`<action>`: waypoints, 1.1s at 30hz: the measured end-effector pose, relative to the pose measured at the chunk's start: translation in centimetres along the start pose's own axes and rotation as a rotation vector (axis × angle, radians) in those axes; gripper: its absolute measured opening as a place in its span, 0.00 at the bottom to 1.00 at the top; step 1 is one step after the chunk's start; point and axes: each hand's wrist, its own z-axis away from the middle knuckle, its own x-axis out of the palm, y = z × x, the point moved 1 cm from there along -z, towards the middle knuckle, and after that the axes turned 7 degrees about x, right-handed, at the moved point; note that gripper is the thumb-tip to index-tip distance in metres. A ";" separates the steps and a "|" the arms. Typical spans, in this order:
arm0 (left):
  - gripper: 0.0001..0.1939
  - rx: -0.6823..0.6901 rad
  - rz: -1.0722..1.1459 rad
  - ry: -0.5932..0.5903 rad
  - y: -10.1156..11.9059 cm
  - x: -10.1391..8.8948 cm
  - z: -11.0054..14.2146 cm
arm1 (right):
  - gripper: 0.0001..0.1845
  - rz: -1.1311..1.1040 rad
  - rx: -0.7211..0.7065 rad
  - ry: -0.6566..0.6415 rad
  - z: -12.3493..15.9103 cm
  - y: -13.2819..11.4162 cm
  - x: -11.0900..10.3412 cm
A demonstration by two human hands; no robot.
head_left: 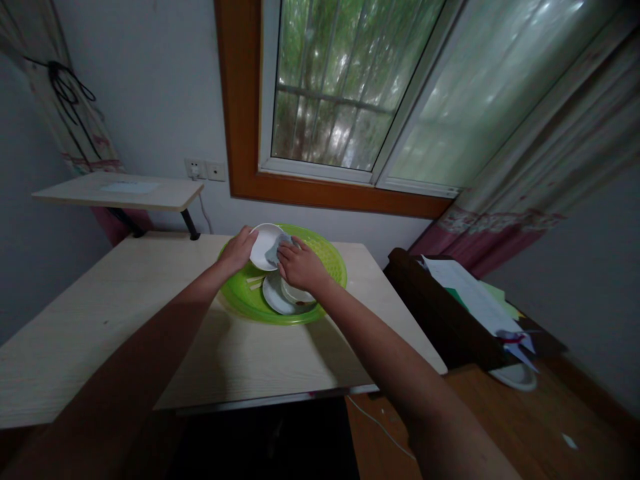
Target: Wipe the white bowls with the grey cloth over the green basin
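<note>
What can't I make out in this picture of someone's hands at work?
All in the head view:
Grey cloth: partly hidden by the right hand.
Left hand: some fingertips hidden behind the white bowl.
Lower bowl: partly covered by the right hand; contents unclear.
Papers at right: any writing too small and blurred.
Curtain at right: cut off by the picture's edges.

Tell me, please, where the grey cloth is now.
In the head view, the grey cloth is near the middle, in the right hand against the right side of the white bowl, over the green basket.
</note>
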 end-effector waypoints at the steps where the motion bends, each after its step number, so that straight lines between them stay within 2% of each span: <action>1: 0.23 -0.003 -0.033 -0.008 0.1 -0.1 0.1 | 0.19 0.005 -0.004 -0.004 0.0 -0.1 0.0; 4: 0.22 -0.001 -0.099 -0.015 0.4 -0.1 0.2 | 0.18 -0.049 0.013 -0.057 0.0 -1.3 0.4; 9: 0.23 0.012 -0.162 0.012 0.5 -0.1 0.4 | 0.22 -0.317 0.082 -0.175 -0.7 -3.8 0.6; 14: 0.23 0.011 -0.168 0.022 0.5 0.0 0.5 | 0.22 -0.540 0.084 -0.220 -1.5 -4.2 0.1; 18: 0.24 0.014 -0.141 0.021 0.6 0.0 0.6 | 0.24 -0.428 0.022 -0.208 -1.2 -3.5 0.5; 25: 0.23 0.028 -0.184 0.020 0.6 0.4 0.5 | 0.22 -0.111 0.041 -0.151 -0.5 -1.2 1.9; 33: 0.21 0.070 -0.180 0.050 0.7 0.2 0.7 | 0.24 -0.061 0.052 -0.055 -0.4 -1.5 2.1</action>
